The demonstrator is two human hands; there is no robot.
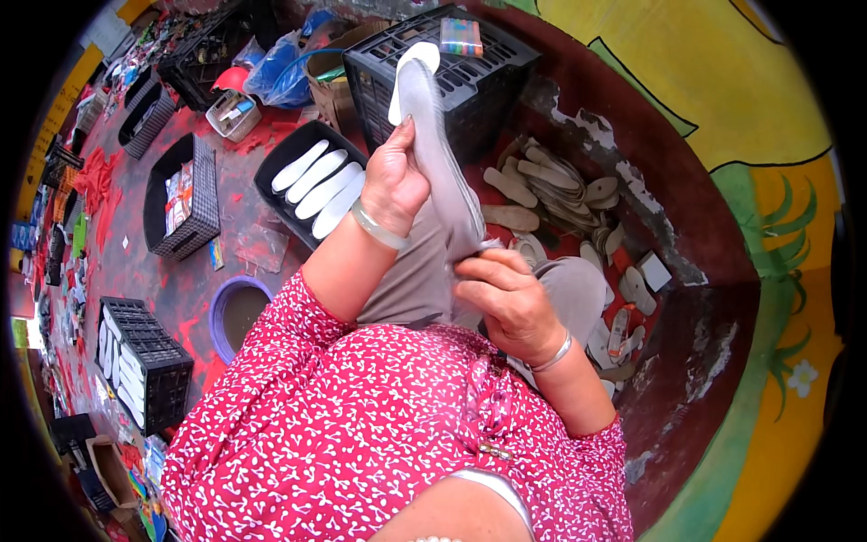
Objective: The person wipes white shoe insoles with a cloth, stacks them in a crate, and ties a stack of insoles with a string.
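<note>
A long grey insole (433,131) stands tilted in front of me, its layered edge showing along the right side. A white insole-shaped piece (396,101) sticks out behind its upper end. My left hand (397,181) grips the insole at mid-length, thumb on the front face. At the lower end, my right hand (510,303) has its fingers curled and pinched together beside a small whitish tuft (490,244). What lies between those fingertips is hidden. The insole's lower end is slightly blurred and rests close to my trousered leg (406,280).
Several white insoles (327,185) lie in a black tray ahead-left. Loose beige insoles (551,181) are piled ahead-right by the wall. A black crate (488,95) bears a pack of coloured pens (461,38). A purple-rimmed basin (217,316) and a crate of insoles (172,361) stand left.
</note>
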